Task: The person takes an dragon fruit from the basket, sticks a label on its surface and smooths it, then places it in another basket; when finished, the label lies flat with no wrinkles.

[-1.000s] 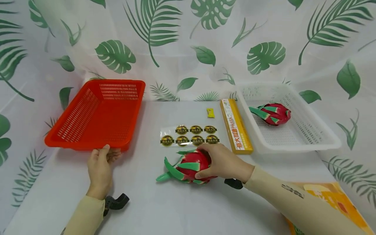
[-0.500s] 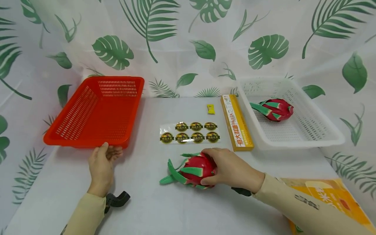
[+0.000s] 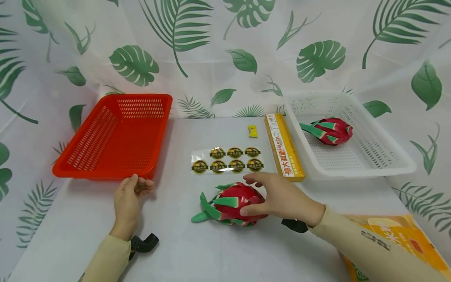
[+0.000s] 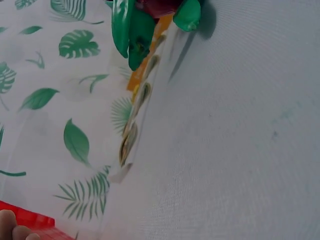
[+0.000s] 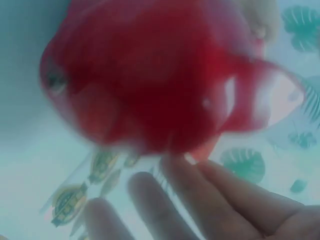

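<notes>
On the table's middle lies a red dragon fruit (image 3: 237, 192) with green scales, its long green tips pointing left. My right hand (image 3: 287, 197) is at its right end, the thumb overlapping the fruit and the other fingers lifted off its far side. In the right wrist view those fingers (image 5: 190, 200) are spread and nearly straight beside the red skin (image 5: 145, 75). My left hand (image 3: 128, 203) hovers at the front rim of a red plastic basket (image 3: 105, 174), fingers loosely bent and holding nothing. A sheet of round stickers (image 3: 227, 166) lies just behind the fruit.
At the right, a white basket (image 3: 366, 173) contains another dragon fruit (image 3: 336, 131). Along its left side lies a yellow pasta box (image 3: 286, 150), with a small yellow packet (image 3: 252, 131) nearby. An orange bag (image 3: 405, 235) lies front right, partly under the right forearm.
The right hand first shifted the dragon fruit slightly right, then loosened its fingers from it. My left hand has drifted a little right along the red basket's rim.
</notes>
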Motion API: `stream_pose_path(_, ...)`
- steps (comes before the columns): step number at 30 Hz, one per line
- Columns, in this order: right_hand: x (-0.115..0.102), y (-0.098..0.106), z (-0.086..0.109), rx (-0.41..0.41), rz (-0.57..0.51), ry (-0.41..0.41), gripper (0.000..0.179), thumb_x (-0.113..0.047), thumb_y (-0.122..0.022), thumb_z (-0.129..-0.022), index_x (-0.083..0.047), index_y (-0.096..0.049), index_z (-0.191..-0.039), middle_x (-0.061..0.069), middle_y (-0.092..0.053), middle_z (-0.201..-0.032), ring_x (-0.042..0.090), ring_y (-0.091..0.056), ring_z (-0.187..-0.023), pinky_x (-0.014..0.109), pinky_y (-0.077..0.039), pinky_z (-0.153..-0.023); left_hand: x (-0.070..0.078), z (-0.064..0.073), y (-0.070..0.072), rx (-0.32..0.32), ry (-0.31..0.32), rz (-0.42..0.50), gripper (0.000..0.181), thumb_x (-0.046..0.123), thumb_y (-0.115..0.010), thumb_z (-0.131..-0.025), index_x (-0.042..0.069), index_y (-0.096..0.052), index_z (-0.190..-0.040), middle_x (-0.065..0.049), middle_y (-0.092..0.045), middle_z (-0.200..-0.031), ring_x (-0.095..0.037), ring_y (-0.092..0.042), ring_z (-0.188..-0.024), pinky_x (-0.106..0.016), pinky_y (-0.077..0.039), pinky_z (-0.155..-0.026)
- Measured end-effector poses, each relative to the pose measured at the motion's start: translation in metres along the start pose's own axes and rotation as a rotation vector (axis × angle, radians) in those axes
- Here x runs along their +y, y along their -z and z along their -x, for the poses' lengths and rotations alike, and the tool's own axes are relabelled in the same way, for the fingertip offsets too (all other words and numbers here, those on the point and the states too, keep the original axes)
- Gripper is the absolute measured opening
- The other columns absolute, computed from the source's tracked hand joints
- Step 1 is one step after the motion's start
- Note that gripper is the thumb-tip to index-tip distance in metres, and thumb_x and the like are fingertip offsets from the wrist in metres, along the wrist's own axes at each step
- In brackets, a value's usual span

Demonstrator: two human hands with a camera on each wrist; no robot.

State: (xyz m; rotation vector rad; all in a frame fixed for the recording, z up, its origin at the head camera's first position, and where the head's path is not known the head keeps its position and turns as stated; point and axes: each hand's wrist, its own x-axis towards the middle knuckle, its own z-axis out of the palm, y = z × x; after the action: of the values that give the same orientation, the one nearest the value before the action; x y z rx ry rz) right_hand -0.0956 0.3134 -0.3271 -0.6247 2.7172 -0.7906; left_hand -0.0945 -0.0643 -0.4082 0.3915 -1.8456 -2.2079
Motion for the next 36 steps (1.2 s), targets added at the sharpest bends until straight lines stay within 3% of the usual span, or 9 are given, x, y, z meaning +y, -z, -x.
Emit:
stream_pose_path(5,0.014,0.013,-0.018,0.072,-0.098,0.039,0.05,-0.046,-0.077,-0.092,-0.012,-0.071,-0.127,0.004,-0.076,-0.114,0.019,-0.068,-0.101,0.033,-0.056,-0.082,-0.001,0.001,-0.003,-0.01,-0.012,-0.004,0.035,0.022,-0.043,-0.112,0.005,-0.062,-0.089,0.005,-0.074,-0.077,-0.013,-0.069,-0.076,-0.025,-0.06,-0.078)
stream_pose_path(9,0.023,0.019,-0.048,0.079,-0.121,0.087,0.028,-0.035,-0.069,-0.1,-0.013,-0.074,-0.117,-0.001,-0.077,-0.102,0.013,-0.067,-0.091,0.031,-0.056,-0.08,-0.003,0.001,-0.003,-0.018,-0.008,-0.018,0.034,0.025,-0.044,-0.112,0.005,-0.062,-0.091,0.006,-0.074,-0.079,-0.013,-0.069,-0.078,-0.025,-0.059,-0.079)
stream_pose_path(13,0.032,0.018,-0.079,0.059,-0.073,0.121,0.024,-0.025,-0.072,-0.099,-0.007,-0.074,-0.116,0.002,-0.077,-0.098,0.014,-0.066,-0.086,0.029,-0.056,-0.073,-0.009,0.001,-0.007,-0.077,-0.017,-0.115,0.036,0.025,-0.043,-0.112,0.0,-0.062,-0.095,0.006,-0.073,-0.081,-0.013,-0.068,-0.08,-0.025,-0.06,-0.08)
stream_pose_path(17,0.036,0.012,-0.109,0.044,0.002,0.167,0.024,-0.017,-0.076,-0.095,-0.003,-0.074,-0.115,0.005,-0.077,-0.097,0.017,-0.069,-0.084,0.031,-0.058,-0.075,-0.016,-0.005,-0.017,-0.159,-0.008,-0.275,0.033,0.02,-0.047,-0.111,-0.006,-0.065,-0.1,0.0,-0.073,-0.086,-0.014,-0.07,-0.082,-0.025,-0.06,-0.079)
stream_pose_path(21,0.036,0.007,-0.135,0.003,0.036,0.162,0.025,-0.013,-0.075,-0.095,0.0,-0.072,-0.116,0.009,-0.079,-0.099,0.02,-0.072,-0.089,0.039,-0.06,-0.083,-0.016,-0.017,-0.027,-0.234,0.05,-0.446,0.025,0.018,-0.055,-0.108,-0.002,-0.069,-0.106,-0.013,-0.075,-0.099,-0.019,-0.072,-0.09,-0.025,-0.06,-0.081)
stream_pose_path(25,0.037,0.005,-0.149,-0.02,0.062,0.132,0.028,-0.012,-0.074,-0.095,0.003,-0.07,-0.119,0.014,-0.079,-0.105,0.026,-0.074,-0.096,0.043,-0.061,-0.088,-0.015,-0.035,-0.043,-0.305,0.066,-0.625,0.022,0.022,-0.06,-0.105,0.005,-0.069,-0.115,-0.013,-0.075,-0.108,-0.02,-0.069,-0.095,-0.027,-0.056,-0.083)
stream_pose_path(29,0.038,0.003,-0.161,-0.033,0.061,0.123,0.03,-0.012,-0.073,-0.096,0.004,-0.069,-0.121,0.016,-0.078,-0.107,0.029,-0.075,-0.098,0.044,-0.061,-0.089,-0.016,-0.055,-0.061,-0.373,0.012,-0.725,0.029,0.022,-0.063,-0.102,0.007,-0.067,-0.127,-0.012,-0.072,-0.118,-0.024,-0.067,-0.103,-0.033,-0.055,-0.09)
stream_pose_path(33,0.039,0.001,-0.171,-0.039,0.065,0.105,0.031,-0.012,-0.073,-0.096,0.004,-0.069,-0.122,0.018,-0.078,-0.11,0.03,-0.075,-0.101,0.045,-0.061,-0.091,-0.017,-0.072,-0.083,-0.387,-0.053,-0.776,0.039,0.02,-0.067,-0.099,0.004,-0.063,-0.135,-0.015,-0.067,-0.131,-0.029,-0.065,-0.114,-0.043,-0.055,-0.1)
stream_pose_path(36,0.039,-0.002,-0.18,-0.035,0.091,0.097,0.031,-0.014,-0.073,-0.096,0.003,-0.069,-0.122,0.02,-0.077,-0.112,0.031,-0.074,-0.104,0.046,-0.06,-0.093,-0.015,-0.083,-0.099,-0.41,-0.101,-0.868,0.047,0.023,-0.07,-0.098,0.004,-0.06,-0.139,-0.016,-0.062,-0.138,-0.031,-0.062,-0.119,-0.046,-0.052,-0.106)
